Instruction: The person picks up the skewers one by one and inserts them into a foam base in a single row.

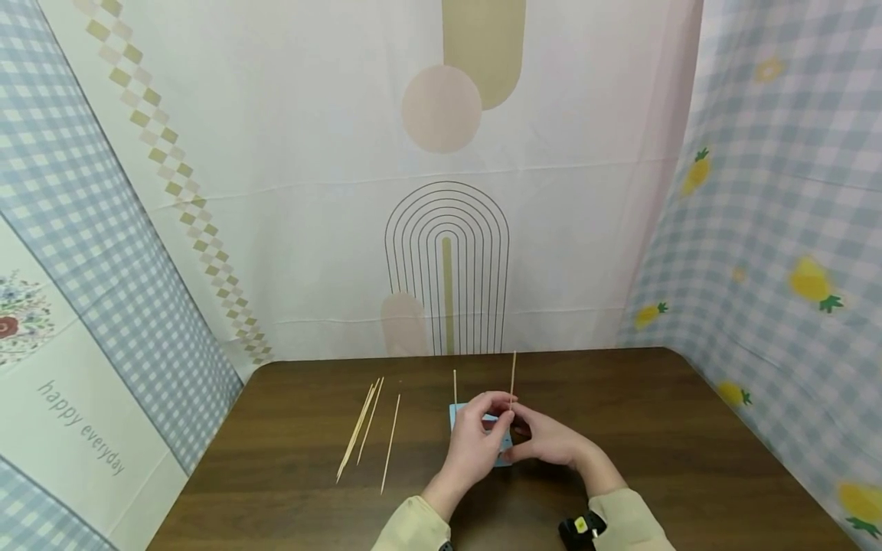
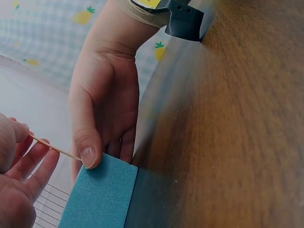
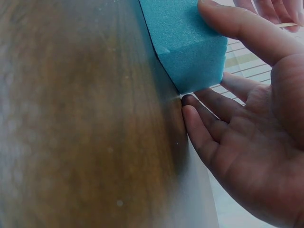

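A light-blue foam block (image 1: 506,457) rests on the table under both hands; its sparkly face (image 2: 103,192) shows in the left wrist view. My left hand (image 1: 474,438) pinches a thin bamboo stick (image 1: 513,371) that points up, its lower end at the block's corner beside my right thumb. Whether its tip is inside the foam is hidden. My right hand (image 1: 551,441) holds the block's right side, thumb on the near face and fingers round the end (image 3: 197,66). Another bamboo stick (image 1: 455,386) stands upright at the block's far left corner.
Several bamboo sticks (image 1: 356,432) lie bunched on the brown wooden table (image 1: 276,459), left of the block. A single stick (image 1: 390,444) lies nearer to it. Patterned cloths hang behind the table and along both sides.
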Demonstrator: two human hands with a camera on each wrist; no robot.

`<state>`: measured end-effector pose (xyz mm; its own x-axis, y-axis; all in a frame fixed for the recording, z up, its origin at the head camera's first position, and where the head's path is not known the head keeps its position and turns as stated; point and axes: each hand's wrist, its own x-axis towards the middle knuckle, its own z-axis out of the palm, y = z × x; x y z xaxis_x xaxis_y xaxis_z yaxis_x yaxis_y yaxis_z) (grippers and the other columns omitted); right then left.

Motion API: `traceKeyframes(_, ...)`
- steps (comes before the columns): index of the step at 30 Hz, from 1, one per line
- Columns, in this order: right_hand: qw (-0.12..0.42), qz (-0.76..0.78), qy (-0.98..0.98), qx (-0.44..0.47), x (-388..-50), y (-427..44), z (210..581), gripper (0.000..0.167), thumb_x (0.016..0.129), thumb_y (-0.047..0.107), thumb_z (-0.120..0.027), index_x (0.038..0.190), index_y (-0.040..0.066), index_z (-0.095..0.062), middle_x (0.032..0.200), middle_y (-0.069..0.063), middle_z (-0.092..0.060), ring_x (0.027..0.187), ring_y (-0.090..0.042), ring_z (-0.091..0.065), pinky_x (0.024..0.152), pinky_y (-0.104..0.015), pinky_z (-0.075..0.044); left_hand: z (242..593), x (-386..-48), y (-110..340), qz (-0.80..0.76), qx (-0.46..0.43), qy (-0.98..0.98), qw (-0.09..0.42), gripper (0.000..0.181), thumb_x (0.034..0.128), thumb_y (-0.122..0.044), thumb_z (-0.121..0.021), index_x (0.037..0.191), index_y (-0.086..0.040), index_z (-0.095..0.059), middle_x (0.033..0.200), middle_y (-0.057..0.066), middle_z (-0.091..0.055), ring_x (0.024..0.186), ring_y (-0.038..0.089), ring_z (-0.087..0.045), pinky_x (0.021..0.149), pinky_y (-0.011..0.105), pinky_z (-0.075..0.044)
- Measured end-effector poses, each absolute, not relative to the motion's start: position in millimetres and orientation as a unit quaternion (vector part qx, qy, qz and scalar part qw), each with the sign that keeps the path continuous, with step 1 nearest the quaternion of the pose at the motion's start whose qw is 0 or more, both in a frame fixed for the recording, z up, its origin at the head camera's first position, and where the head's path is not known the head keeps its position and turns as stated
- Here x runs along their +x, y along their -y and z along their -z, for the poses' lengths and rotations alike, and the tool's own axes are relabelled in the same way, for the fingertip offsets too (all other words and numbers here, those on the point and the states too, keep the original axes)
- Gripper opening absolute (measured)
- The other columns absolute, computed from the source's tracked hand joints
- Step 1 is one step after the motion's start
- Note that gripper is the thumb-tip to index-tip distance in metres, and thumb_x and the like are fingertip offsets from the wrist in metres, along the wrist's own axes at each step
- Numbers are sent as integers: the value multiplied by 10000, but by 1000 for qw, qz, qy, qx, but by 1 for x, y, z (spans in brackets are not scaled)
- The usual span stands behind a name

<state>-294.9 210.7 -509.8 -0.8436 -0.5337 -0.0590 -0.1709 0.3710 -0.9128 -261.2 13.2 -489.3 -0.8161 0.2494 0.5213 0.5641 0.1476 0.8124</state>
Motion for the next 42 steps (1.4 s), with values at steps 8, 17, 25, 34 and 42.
traceKeyframes(8, 169, 508, -816, -218, -294, -211, 509, 900, 881, 235, -882, 1621, 60, -400, 1633, -206, -435, 1462, -459, -460, 1169, -616, -397, 490, -262, -14, 599, -283, 736, 136, 216, 1060, -46, -663, 1241, -137, -736, 1125, 143, -745, 998, 119, -672, 837, 389, -631)
traceKeyframes(17, 168, 512, -813, -222, -295, -211, 510, 875, 878, 228, -886, 1600, 55, -423, 1611, -193, -464, 1460, -436, -471, 1178, -608, -389, 491, -261, -14, 603, -271, 740, 127, 236, 1051, -24, -667, 1248, -130, -740, 1167, 128, -747, 1007, 204, -691, 847, 366, -626)
traceKeyframes(25, 171, 508, -815, -220, -296, -212, 510, 938, 888, 239, -878, 1642, 40, -357, 1644, -216, -420, 1467, -457, -457, 1167, -604, -405, 492, -262, -13, 594, -273, 742, 144, 224, 1049, -38, -679, 1232, -150, -742, 1117, 124, -747, 1009, 169, -683, 836, 361, -622)
traceKeyframes(34, 172, 511, -813, -218, -296, -211, 509, 945, 890, 233, -876, 1643, 22, -347, 1636, -212, -433, 1465, -448, -463, 1165, -597, -411, 497, -265, -14, 585, -279, 746, 150, 187, 1033, -22, -696, 1207, -70, -745, 1112, 135, -746, 986, 135, -680, 816, 380, -628)
traceKeyframes(42, 177, 517, -806, -225, -295, -212, 510, 960, 896, 212, -860, 1667, 40, -313, 1638, -186, -440, 1485, -435, -436, 1169, -587, -409, 502, -267, -15, 572, -277, 754, 164, 144, 985, 10, -745, 1119, -40, -753, 997, -5, -732, 910, 89, -671, 778, 297, -616)
